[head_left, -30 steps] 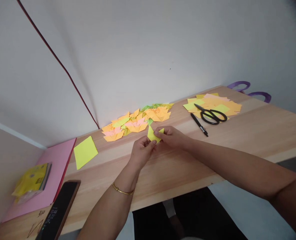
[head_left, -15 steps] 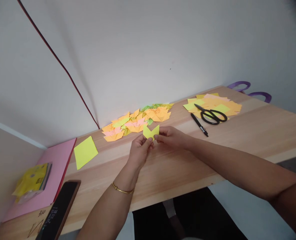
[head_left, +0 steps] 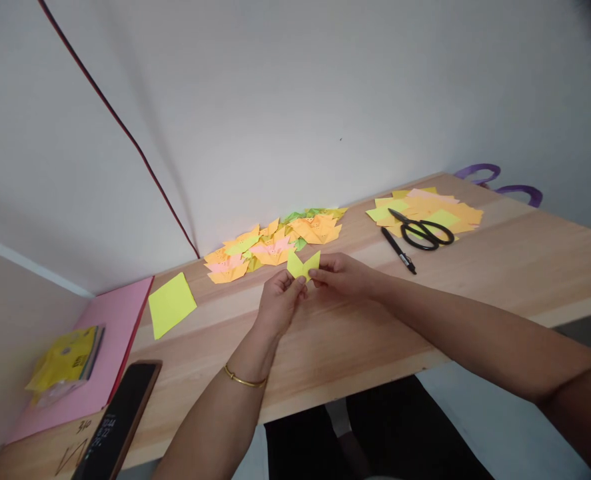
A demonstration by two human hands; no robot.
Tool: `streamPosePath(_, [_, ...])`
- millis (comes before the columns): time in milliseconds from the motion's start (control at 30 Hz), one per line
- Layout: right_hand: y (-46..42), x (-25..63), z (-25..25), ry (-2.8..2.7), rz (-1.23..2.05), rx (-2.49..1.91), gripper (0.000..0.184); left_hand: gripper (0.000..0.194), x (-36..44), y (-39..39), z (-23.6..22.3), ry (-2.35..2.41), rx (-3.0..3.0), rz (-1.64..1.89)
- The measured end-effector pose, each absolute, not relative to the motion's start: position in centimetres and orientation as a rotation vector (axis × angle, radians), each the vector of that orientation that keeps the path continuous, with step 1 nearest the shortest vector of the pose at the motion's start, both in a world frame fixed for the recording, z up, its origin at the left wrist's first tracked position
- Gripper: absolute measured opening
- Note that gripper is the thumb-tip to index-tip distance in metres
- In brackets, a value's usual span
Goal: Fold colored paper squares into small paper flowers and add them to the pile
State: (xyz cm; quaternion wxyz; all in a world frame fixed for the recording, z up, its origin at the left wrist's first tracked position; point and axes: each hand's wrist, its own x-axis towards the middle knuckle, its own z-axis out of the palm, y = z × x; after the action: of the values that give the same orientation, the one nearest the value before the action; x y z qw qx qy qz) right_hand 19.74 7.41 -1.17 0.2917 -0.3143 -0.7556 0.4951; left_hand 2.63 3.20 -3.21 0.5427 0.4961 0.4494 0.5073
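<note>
A small piece of yellow folded paper (head_left: 304, 265), with two pointed corners sticking up like a V, is held above the wooden table (head_left: 335, 347). My left hand (head_left: 279, 300) pinches its lower left part, thumb in front. From the other side my right hand (head_left: 342, 273) grips its lower right edge between thumb and fingers. The fingers behind the paper are partly hidden. Just beyond my hands lies a row of folded paper pieces (head_left: 275, 247) in orange, pink, yellow and green, some with small dots drawn on them.
Black-handled scissors (head_left: 428, 233) rest on loose coloured paper sheets (head_left: 468, 215), beside a black pen (head_left: 398, 251). At left are a yellow paper stack (head_left: 172, 307), a pink folder (head_left: 118, 310), a yellow packet (head_left: 65, 360) and a phone (head_left: 120, 420). Purple handles (head_left: 522, 192) show past the far right edge.
Both hands keep their hold on the yellow folded paper. Its notch looks slightly deeper, with the points a little more upright; otherwise the view has barely shifted.
</note>
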Motion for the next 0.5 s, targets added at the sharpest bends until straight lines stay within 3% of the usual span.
streamPosePath(100, [7.66,19.87,-1.33,-1.959,1.343,-0.914,0.04,0.023,2.62,3.22,-3.23,1.087,1.195,1.211])
streamPosePath(333, [7.58,19.88,-1.5,-1.806,1.526,-0.79,0.027,0.031,2.68,2.95,-3.13,1.238,1.356,1.108])
streamPosePath(500, [7.61,19.73,-1.71,-1.8,1.451,-0.849,0.027,0.029,2.78,2.9,-3.13,1.225,1.332,1.09])
